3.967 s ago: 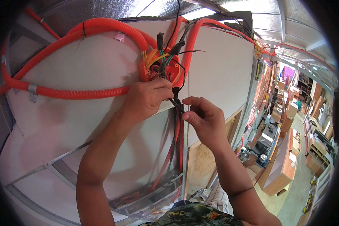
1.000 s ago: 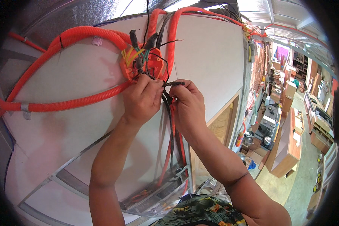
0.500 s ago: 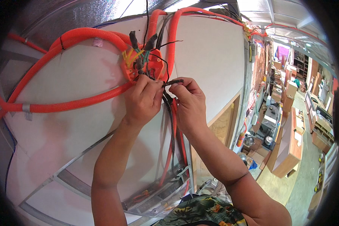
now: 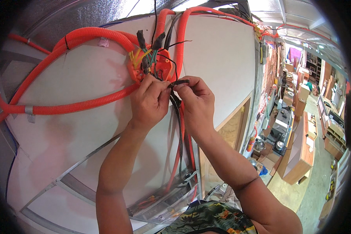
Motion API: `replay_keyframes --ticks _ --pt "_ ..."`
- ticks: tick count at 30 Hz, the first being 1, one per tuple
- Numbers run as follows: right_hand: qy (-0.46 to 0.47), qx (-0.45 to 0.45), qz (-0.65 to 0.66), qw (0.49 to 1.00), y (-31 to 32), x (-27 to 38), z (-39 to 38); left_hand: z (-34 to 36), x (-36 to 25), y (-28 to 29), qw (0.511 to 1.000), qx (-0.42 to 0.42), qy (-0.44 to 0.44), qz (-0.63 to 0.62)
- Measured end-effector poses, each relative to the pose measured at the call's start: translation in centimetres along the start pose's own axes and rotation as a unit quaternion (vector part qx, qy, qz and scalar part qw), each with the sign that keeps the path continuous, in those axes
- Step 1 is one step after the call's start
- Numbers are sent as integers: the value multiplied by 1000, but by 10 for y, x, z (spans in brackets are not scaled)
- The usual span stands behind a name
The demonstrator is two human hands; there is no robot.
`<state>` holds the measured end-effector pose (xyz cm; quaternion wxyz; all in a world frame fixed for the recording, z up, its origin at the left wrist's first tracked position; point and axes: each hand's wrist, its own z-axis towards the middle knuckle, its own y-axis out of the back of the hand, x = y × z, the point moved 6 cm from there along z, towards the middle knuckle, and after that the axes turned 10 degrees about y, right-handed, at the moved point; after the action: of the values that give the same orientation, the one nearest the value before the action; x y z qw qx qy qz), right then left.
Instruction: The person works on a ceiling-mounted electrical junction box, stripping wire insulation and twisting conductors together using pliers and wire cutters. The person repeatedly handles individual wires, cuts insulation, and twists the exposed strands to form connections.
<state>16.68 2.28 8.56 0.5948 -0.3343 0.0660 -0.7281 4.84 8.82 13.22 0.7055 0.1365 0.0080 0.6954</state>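
Between my two hands runs a black taped wire end (image 4: 181, 82), lying nearly level just below an orange junction box (image 4: 167, 69) on the wall. My left hand (image 4: 150, 100) pinches the wires at its left end, thumb against fingers. My right hand (image 4: 197, 103) is closed on its right part, with the tip showing past the thumb. Yellow wires (image 4: 135, 58), green wires (image 4: 147, 53) and black-taped wire ends (image 4: 158, 41) stick up out of the box. My left fingers hide the box's lower edge.
Orange corrugated conduits (image 4: 82, 106) loop to the left and over the top of the pale wall panel (image 4: 218, 54). Black cables (image 4: 179, 117) hang below my hands. A metal ladder-like frame (image 4: 163, 210) stands low in front. Wooden cabinets (image 4: 300, 156) and cluttered shelves lie far right.
The view has shifted slightly. My right fingers have curled a little more around the taped wire end, while both hands keep their pinch in nearly the same place.
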Motion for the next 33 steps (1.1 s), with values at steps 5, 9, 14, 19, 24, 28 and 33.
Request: replay_keyframes --ticks 5,9,14,19,24,28,33 --pt "16 2 27 1000 -1 -2 4 0 2 -1 1000 2 3 5" --pt "32 -3 19 999 -1 -2 3 -1 3 -1 1000 -7 13 4" --pt "12 -14 -5 1000 2 -1 1 -1 0 -4 999 -12 -8 33" --pt "-22 -39 -2 999 3 1 0 -2 -1 -5 999 -17 -9 49" --pt "-39 -46 -17 998 5 6 -3 -4 -1 -7 997 -25 -5 70" --pt "-87 -66 -2 994 12 1 -4 -8 -4 -11 995 -13 -15 95" --pt "-131 -90 14 987 19 -15 -1 -10 -7 -13 986 -7 -59 153"
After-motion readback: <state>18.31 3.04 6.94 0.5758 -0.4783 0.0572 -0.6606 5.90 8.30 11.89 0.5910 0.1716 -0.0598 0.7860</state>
